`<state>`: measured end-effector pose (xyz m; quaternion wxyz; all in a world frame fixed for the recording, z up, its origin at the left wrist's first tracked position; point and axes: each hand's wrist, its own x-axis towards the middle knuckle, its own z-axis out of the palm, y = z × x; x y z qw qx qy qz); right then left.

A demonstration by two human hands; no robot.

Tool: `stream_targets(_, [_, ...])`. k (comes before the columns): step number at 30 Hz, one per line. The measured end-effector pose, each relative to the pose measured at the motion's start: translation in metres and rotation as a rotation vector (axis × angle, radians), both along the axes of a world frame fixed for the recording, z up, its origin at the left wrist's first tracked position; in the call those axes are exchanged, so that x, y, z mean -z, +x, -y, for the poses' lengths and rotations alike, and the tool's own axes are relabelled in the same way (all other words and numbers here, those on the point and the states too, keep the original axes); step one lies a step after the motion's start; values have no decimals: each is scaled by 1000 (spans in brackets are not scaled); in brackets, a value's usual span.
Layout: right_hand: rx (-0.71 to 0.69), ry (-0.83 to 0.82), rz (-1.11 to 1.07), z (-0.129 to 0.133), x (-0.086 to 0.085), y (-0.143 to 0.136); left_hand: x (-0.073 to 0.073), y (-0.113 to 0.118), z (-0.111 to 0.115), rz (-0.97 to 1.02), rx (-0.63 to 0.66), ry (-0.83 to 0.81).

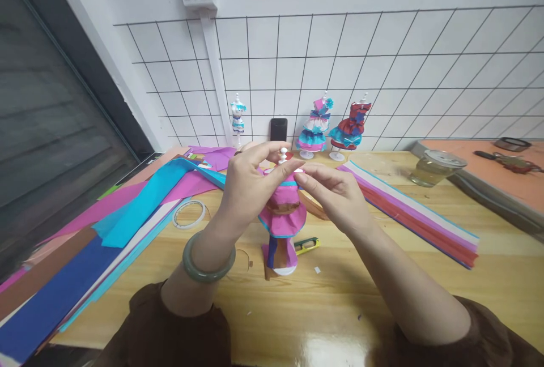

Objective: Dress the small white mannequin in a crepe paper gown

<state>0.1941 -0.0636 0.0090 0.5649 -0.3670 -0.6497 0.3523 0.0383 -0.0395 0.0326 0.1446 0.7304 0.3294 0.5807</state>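
Observation:
A small mannequin in a pink paper dress [289, 218] with blue edging and a brown waistband stands upright on the wooden table [340, 299]. My left hand [255, 177] is closed around its top, thumb and fingers at the shoulder beside the white neck knob [283, 153]. At the other shoulder, my right hand [334, 188] pinches the dress's upper edge between thumb and index finger. The fingers hide most of the bodice. Pink, blue and brown paper shows below the skirt, above the white base [284, 271].
Long crepe paper strips [140, 203] spread over the left side, near a tape roll [189, 214]. Striped strips [416, 214] lie right. A yellow cutter [306, 246] sits behind the base. Dressed mannequins [314, 126], a black phone [279, 130] and a glass cup [437, 167] stand farther back.

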Motion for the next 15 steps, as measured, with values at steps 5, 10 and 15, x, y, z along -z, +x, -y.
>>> stream_targets(5, [85, -28, -38, -9, 1, 7, 2, -3, -7, -73, -36, 106])
stream_targets(10, [223, -178, -234, -48, 22, 32, 11, -5, -23, -155, -29, 55])
stream_targets(15, [142, -382, -391, -67, 35, 45, 19, -2, -29, -372, 138, -24])
